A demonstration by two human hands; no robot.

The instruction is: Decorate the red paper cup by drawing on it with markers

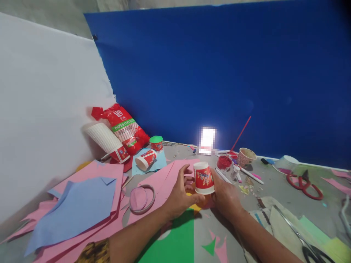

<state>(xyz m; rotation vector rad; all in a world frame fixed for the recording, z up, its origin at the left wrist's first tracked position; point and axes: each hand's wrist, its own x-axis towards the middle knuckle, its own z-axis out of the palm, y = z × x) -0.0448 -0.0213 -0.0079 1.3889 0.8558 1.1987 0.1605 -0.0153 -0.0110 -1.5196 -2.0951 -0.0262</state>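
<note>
A red and white paper cup (204, 177) with a floral print stands upside down in front of me, its wider rim downward. My right hand (226, 195) grips its right side, with most of the fingers hidden behind the cup. My left hand (182, 191) is beside the cup's left side with fingers curved and apart, thumb near the lower rim; whether it touches the cup I cannot tell. Below my hands lie a green sheet (175, 237) and a yellow-orange piece of paper (195, 208). A roll of tape (152, 201) lies left of my left hand.
At left are a stack of paper cups (104, 140), a red cup bag (127, 128), a tipped cup (146, 160), a green-topped cup (156, 144) and blue paper (74, 212). At right are a red paint pot (224, 162), red-handled scissors (304, 185) and black-handled scissors (296, 232).
</note>
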